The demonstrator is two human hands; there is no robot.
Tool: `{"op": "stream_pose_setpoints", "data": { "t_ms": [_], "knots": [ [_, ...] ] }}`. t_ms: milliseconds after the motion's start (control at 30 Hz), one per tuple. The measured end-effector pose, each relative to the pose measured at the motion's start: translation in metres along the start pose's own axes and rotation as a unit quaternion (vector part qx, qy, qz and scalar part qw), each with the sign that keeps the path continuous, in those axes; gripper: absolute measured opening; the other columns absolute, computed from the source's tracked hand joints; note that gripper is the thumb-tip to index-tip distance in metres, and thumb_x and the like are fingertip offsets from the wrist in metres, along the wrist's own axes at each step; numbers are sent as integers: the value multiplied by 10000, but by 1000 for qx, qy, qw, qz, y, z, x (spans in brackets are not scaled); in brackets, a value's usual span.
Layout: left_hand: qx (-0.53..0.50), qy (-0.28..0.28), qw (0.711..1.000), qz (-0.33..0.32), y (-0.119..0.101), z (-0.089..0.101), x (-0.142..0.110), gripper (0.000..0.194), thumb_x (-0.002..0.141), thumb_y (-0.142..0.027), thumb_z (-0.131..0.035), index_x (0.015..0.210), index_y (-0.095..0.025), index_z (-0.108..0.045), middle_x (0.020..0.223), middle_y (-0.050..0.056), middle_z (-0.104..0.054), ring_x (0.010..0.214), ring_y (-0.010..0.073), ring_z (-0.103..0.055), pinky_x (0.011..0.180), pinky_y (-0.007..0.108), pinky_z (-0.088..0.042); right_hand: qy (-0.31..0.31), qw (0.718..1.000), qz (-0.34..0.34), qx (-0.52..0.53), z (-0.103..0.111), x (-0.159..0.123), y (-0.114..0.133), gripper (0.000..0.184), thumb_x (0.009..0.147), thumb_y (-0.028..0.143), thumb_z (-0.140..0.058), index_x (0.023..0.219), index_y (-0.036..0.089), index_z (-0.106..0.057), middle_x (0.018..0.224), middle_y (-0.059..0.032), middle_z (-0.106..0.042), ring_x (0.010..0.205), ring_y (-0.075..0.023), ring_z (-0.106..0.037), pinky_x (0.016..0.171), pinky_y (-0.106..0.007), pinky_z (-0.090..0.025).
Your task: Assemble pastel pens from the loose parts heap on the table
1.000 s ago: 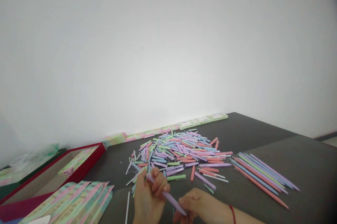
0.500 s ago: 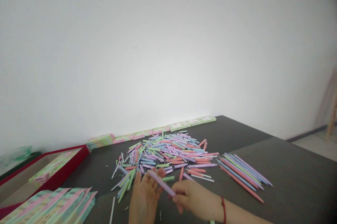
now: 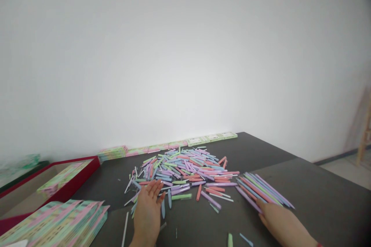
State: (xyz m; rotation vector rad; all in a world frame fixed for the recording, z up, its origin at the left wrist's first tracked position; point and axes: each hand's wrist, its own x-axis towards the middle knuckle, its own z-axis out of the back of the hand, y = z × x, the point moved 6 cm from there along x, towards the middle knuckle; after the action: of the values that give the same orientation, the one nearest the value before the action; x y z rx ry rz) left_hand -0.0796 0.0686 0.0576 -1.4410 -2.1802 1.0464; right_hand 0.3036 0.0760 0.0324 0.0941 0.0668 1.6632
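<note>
My right hand [image 3: 278, 218] is closed on the end of a purple pen [image 3: 248, 198], which lies along the near side of a row of assembled pens [image 3: 268, 189] in pink, blue, green and purple. At the near left edge of a big heap of pastel pen parts [image 3: 185, 166], my left hand [image 3: 148, 210] is open, palm up, with nothing visible in it. Blue pen pieces [image 3: 169, 199] and a green barrel [image 3: 181, 196] are just right of its fingers.
On the left stands a red-rimmed box [image 3: 84, 173] with printed packets inside. Stacked printed packets [image 3: 66, 220] lie in front of it. Flat boxes [image 3: 176, 144] line the wall. Near the front are a white stick [image 3: 125, 227] and a green piece [image 3: 230, 240].
My right hand has carried the purple pen rightward, away from my left hand, to the row of pens. My left hand has moved slightly left and holds the pen no longer.
</note>
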Motion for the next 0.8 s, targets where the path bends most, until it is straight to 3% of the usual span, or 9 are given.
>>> {"op": "stream_pose_setpoints", "data": {
  "t_ms": [167,267,400,600,800],
  "knots": [
    [-1,-11,1000,7,-1,0,-2,272,898,-155,-317,926,-156,-588,1032,110,-641,927,190,-632,744,306,-491,-47,997,-23,-60,2,0,-9,328,833,36,-378,1005,94,-652,807,-199,-711,750,-313,-691,637,-371,-474],
    [11,-26,1000,12,-1,0,-3,263,900,-177,-332,904,-159,-594,1006,109,-647,911,188,-634,740,305,-488,-77,993,-21,-83,9,3,-3,278,816,47,-437,970,99,-663,870,-221,-698,806,-329,-676,668,-386,-484],
    [18,-28,999,5,-3,-4,-5,286,909,-185,-332,886,-152,-614,985,112,-660,905,189,-638,728,299,-494,-62,995,53,-61,21,11,40,272,779,95,-536,1021,148,-649,1072,-201,-662,988,-333,-620,806,-402,-469],
    [42,-36,998,1,0,-5,-7,215,890,-178,-420,842,-144,-627,881,82,-671,757,157,-647,642,257,-499,-19,993,116,-1,25,25,121,279,837,121,-474,1056,106,-646,1034,-182,-675,941,-294,-641,797,-357,-470],
    [74,15,997,25,18,-7,-8,72,772,-175,-573,728,-139,-617,648,6,-612,549,116,-570,502,211,-441,6,993,115,33,16,37,149,319,810,94,-496,1096,89,-639,1005,-206,-682,971,-318,-637,801,-371,-464]
  ]
}}
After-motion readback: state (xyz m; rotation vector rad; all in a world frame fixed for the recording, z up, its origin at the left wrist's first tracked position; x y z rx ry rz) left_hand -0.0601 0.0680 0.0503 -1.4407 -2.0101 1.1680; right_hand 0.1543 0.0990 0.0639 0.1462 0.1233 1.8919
